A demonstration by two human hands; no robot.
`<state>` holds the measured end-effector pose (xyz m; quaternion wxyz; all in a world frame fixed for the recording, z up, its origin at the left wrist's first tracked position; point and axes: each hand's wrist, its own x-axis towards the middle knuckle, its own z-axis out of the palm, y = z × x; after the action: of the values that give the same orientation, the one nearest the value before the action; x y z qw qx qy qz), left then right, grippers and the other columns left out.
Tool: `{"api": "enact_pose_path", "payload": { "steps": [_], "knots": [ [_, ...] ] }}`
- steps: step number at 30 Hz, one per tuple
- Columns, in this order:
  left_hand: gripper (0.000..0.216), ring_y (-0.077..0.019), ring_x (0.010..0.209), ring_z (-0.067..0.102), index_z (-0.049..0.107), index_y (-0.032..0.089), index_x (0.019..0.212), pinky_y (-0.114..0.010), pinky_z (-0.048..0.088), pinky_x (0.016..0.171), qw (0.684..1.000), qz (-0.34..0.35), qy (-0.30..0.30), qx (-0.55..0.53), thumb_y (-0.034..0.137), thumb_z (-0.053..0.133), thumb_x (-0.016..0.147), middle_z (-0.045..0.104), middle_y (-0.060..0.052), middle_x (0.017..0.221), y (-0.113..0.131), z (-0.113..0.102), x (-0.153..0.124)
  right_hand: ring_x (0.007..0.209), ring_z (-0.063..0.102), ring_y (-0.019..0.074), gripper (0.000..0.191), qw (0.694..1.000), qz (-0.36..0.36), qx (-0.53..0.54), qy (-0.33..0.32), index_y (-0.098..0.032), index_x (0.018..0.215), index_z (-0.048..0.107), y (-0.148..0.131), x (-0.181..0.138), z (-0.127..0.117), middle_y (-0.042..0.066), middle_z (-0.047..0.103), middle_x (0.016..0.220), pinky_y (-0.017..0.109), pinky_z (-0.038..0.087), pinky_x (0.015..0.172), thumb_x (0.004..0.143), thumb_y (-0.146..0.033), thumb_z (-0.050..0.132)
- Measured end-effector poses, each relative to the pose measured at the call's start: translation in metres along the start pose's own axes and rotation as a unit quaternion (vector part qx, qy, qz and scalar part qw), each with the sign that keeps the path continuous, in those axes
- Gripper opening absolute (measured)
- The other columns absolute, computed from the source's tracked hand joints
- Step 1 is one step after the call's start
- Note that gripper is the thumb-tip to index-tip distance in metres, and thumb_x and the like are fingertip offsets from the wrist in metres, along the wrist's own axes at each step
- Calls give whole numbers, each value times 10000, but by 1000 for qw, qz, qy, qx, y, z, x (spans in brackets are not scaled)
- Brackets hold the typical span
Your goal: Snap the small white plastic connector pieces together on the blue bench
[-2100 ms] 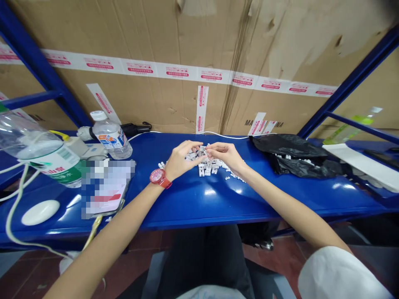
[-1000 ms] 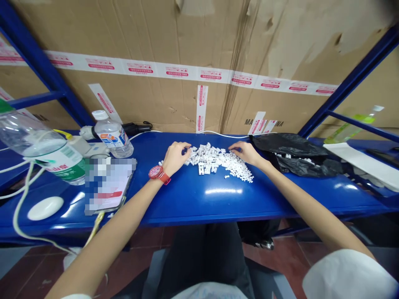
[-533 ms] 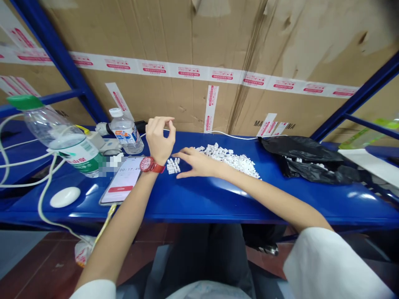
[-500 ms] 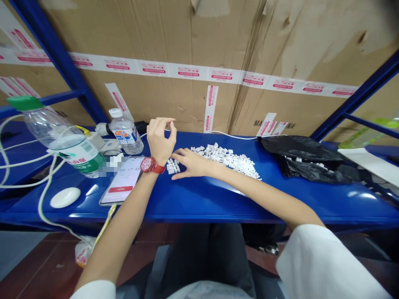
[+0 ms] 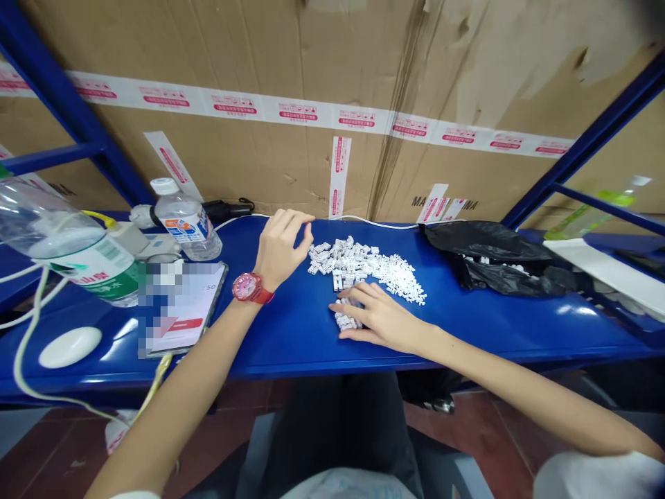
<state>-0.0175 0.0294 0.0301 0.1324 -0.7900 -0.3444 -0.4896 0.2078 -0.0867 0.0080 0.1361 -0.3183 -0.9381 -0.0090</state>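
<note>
A heap of small white plastic parts (image 5: 364, 269) lies on the blue metal shelf (image 5: 291, 333). My right hand (image 5: 377, 317) lies flat near the front of the shelf, fingers spread over a small cluster of white parts (image 5: 347, 317). My left hand (image 5: 280, 244), with a red watch (image 5: 248, 287) on the wrist, hovers just left of the heap. Its fingers are loosely curled and nothing shows in them.
A phone (image 5: 179, 308) lies left of my left arm, with a white mouse (image 5: 70, 346) further left. Two water bottles (image 5: 181, 220) (image 5: 67, 253) and white cables stand at the left. A black plastic bag (image 5: 493, 260) lies at the right. Cardboard (image 5: 332, 104) backs the shelf.
My right hand has slid a small cluster of parts from beside my left wrist towards the shelf's front edge. My left hand has lowered and uncurled from its pinch.
</note>
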Motion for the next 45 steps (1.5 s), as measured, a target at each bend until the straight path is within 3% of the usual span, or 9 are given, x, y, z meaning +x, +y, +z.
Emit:
{"api": "enact_pose_path", "payload": {
  "steps": [7, 14, 25, 29, 34, 38, 40, 43, 45],
  "knots": [
    [187, -184, 805, 619, 690, 172, 1007, -334, 518, 792, 995, -42, -60, -67, 184, 520, 930, 691, -50, 883, -4, 8, -5, 1017, 583, 238, 293, 993, 50, 104, -6, -162, 1145, 718, 20, -6, -11, 126, 669, 1056, 375, 494, 890, 1033, -231, 456],
    [190, -166, 775, 620, 698, 186, 1027, -322, 515, 787, 987, -60, -98, -116, 206, 539, 925, 681, -27, 851, 0, 11, -7, 811, 619, 193, 234, 985, 105, 128, -40, -162, 996, 705, 27, -4, -17, 89, 638, 918, 328, 493, 753, 1015, -294, 512],
    [205, -165, 823, 634, 707, 188, 1037, -304, 519, 768, 977, -50, -147, -145, 228, 537, 930, 702, -35, 903, 5, 14, -10, 708, 619, 158, 166, 986, 104, 108, -68, -150, 896, 699, 21, 8, -22, 70, 667, 842, 273, 449, 668, 960, -132, 546],
    [200, -160, 809, 633, 710, 188, 1029, -293, 509, 748, 978, -60, -144, -138, 235, 545, 926, 694, -30, 893, 4, 13, -9, 655, 590, 151, 173, 990, 117, 28, -76, -147, 921, 696, 18, 20, -23, 73, 667, 832, 269, 368, 592, 955, -113, 529],
    [191, -150, 733, 607, 720, 194, 1023, -272, 469, 652, 985, -70, -106, -116, 238, 567, 917, 657, -15, 796, 0, 9, -4, 667, 599, 173, 199, 986, 86, -40, -134, -134, 758, 695, 18, 41, -29, 94, 680, 788, 286, 341, 582, 863, -19, 571],
    [169, -132, 690, 588, 721, 192, 1014, -256, 438, 595, 982, -68, -99, -147, 275, 600, 931, 669, -10, 794, 5, 7, -3, 661, 597, 154, 162, 986, 89, 114, -77, -144, 710, 683, 40, 48, -30, 46, 686, 716, 285, 419, 659, 795, -27, 611],
    [221, -130, 697, 596, 704, 191, 1066, -256, 459, 615, 975, -48, -106, -188, 340, 677, 904, 691, -13, 844, 13, 8, -6, 671, 600, 135, 125, 959, 124, 253, 7, -156, 730, 688, 56, 46, -29, 17, 689, 727, 276, 450, 683, 799, -85, 611],
    [422, -137, 726, 613, 651, 184, 1172, -270, 514, 688, 971, 0, -113, -209, 384, 785, 825, 690, -18, 890, 29, 18, -16, 607, 552, 109, 87, 874, 213, 421, 118, -155, 740, 693, 71, 38, -26, -3, 660, 677, 258, 430, 610, 782, -208, 637],
    [347, -141, 756, 628, 641, 171, 1161, -279, 534, 733, 976, 27, -102, -192, 315, 752, 866, 688, -25, 891, 41, 27, -22, 553, 490, 89, 114, 819, 261, 489, 148, -151, 732, 698, 74, 34, -25, -12, 638, 629, 248, 383, 557, 746, -261, 671]
  ]
}}
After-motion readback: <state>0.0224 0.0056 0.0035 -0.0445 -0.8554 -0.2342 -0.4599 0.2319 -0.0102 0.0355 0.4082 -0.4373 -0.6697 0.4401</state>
